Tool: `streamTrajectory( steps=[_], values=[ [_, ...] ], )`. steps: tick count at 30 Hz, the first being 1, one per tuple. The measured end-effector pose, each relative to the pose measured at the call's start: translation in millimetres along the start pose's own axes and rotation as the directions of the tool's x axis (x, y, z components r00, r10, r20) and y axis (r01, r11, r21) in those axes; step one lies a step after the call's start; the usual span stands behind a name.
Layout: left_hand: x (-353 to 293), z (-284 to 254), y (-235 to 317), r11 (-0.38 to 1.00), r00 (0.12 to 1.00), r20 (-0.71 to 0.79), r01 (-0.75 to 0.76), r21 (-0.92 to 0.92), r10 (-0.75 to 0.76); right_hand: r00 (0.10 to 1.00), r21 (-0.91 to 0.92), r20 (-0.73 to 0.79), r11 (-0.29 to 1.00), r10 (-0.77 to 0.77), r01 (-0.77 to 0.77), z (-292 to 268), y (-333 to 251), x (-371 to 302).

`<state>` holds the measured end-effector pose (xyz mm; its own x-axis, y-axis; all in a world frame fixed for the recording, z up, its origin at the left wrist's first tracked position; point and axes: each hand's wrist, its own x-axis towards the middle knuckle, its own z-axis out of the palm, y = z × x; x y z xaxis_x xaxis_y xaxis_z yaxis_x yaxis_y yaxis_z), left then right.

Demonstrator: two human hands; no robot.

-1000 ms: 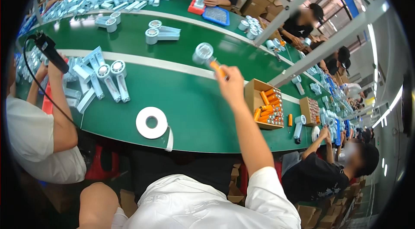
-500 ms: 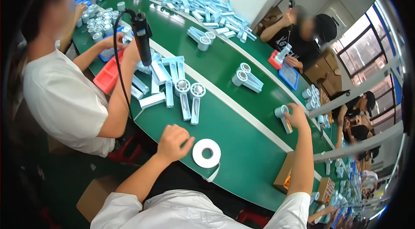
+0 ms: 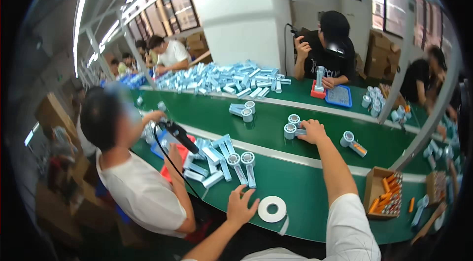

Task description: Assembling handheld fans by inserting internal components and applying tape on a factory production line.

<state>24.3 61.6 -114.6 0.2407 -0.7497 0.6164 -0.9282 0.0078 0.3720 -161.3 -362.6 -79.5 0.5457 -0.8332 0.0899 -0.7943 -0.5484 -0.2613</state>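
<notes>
My right hand point(image 3: 314, 132) reaches out to the belt, its fingers closed over the handles of a pair of light-blue plastic housings point(image 3: 289, 131) with round, ring-shaped heads. To its right, a single light-blue housing point(image 3: 348, 139) lies on the belt with an orange cylindrical battery point(image 3: 358, 147) in its open handle. My left hand point(image 3: 241, 205) hovers by the near table edge, fingers spread and holding nothing. Just beyond its fingertips lie two open-handled housings point(image 3: 240, 168) side by side. A roll of white tape point(image 3: 263, 208) rests to its right, its loose end hanging toward the edge.
A cardboard box point(image 3: 370, 188) of orange batteries stands at the right. On the left, a co-worker point(image 3: 138, 187) holds a black power screwdriver point(image 3: 180, 135) near loose light-blue parts and a red tray. Across the belt, another person point(image 3: 327, 54) works behind a blue tray point(image 3: 349, 104). Light-blue parts are heaped at the back.
My right hand has left the single housing with the battery and moved left onto the housing pair. My left hand's fingers have spread near the two housings. The view has tilted up.
</notes>
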Motion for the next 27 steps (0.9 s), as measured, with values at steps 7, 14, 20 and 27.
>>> streamTrajectory(
  steps=[7,14,20,27],
  values=[
    [5.1,8.0,8.5,0.97,0.992,0.102,-0.097,0.224,0.076,0.994,-0.137,-0.094,0.99,-0.048,0.035,18.0,4.8,-34.1],
    [-4.7,12.3,-16.4,1.0,0.996,0.085,0.002,0.029,-0.005,0.956,0.096,-0.292,0.993,-0.031,0.061,19.7,-110.0,-118.3],
    [1.8,16.4,-8.5,0.999,0.991,0.128,-0.046,-0.008,0.047,0.991,0.007,-0.132,1.0,-0.011,0.012,54.9,-178.4,-176.3],
    [-20.6,-0.6,-13.3,1.0,0.995,0.097,-0.019,0.011,0.018,0.94,0.178,-0.271,0.949,-0.206,0.259,-2.8,-151.1,-300.7]
  ],
)
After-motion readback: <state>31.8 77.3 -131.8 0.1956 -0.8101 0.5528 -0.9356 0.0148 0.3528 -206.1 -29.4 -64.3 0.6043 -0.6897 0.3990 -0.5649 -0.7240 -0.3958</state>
